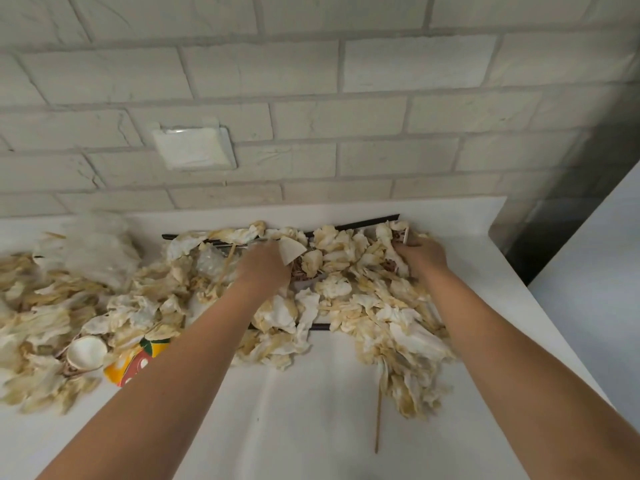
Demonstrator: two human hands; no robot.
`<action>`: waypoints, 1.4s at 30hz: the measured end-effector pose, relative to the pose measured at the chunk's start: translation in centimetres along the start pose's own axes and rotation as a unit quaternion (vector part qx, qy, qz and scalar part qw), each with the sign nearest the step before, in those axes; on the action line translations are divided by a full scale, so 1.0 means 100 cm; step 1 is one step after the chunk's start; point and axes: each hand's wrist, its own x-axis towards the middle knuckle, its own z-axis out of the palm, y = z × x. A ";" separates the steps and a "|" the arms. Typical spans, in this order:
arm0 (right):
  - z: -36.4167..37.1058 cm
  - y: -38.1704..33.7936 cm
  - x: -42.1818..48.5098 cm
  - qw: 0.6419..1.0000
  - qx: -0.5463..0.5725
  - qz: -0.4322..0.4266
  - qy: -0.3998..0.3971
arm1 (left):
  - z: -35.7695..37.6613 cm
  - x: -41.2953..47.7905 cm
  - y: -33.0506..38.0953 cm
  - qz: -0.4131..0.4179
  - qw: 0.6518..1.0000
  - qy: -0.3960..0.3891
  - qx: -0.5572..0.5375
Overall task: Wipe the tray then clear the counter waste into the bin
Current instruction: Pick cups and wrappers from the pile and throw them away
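A dark tray [367, 222] lies against the back wall, almost buried under stained, crumpled napkins [374, 306]; only its far rim and a strip of its near edge show. My left hand [265, 266] is down in the pile at the tray's middle, closed on a crushed paper cup [291, 249]. My right hand [420, 254] is at the tray's right end, gripping another patterned paper cup [398, 249] among the napkins. No bin is in view.
More soiled napkins [45, 306] spread over the white counter [311, 410] to the left, with an upturned paper cup [86, 353], an orange wrapper [133, 362] and clear plastic [93, 251]. A wooden skewer [378, 420] lies near the front. The counter ends at the right edge.
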 end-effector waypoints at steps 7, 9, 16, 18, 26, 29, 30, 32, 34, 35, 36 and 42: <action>-0.006 -0.015 -0.021 0.995 0.024 -0.062 0.071 | -0.028 -0.021 -0.005 0.000 0.998 -0.039 -0.058; -0.010 -0.020 -0.031 0.993 -0.004 -0.082 0.083 | -0.032 -0.027 -0.007 0.003 0.997 -0.043 -0.068; -0.029 -0.035 -0.079 0.985 0.005 -0.124 0.122 | -0.049 -0.067 -0.015 0.038 0.991 -0.025 -0.123; -0.035 -0.037 -0.097 0.982 0.054 -0.125 0.131 | -0.050 -0.082 -0.014 0.061 0.989 0.001 -0.137; -0.063 -0.025 -0.192 0.953 0.225 -0.126 0.161 | -0.037 -0.154 -0.002 0.119 0.940 -0.003 -0.320; -0.070 -0.009 -0.224 0.941 0.280 -0.078 0.173 | -0.032 -0.186 0.006 0.118 0.912 -0.026 -0.392; -0.072 -0.003 -0.235 0.936 0.301 -0.065 0.168 | -0.030 -0.198 0.008 0.122 0.902 -0.034 -0.414; -0.075 0.011 -0.259 0.931 0.329 -0.057 0.149 | -0.022 -0.225 0.014 0.134 0.880 -0.056 -0.452; -0.080 0.026 -0.285 0.933 0.328 -0.055 0.137 | -0.010 -0.255 0.023 0.145 0.866 -0.081 -0.472; -0.084 0.036 -0.298 0.934 0.326 -0.054 0.134 | -0.002 -0.270 0.029 0.150 0.863 -0.095 -0.473; -0.089 0.047 -0.309 0.935 0.325 -0.052 0.135 | 0.006 -0.285 0.034 0.156 0.862 -0.106 -0.471; -0.128 0.122 -0.369 0.952 0.255 -0.037 0.165 | 0.057 -0.365 0.080 0.203 0.873 -0.113 -0.429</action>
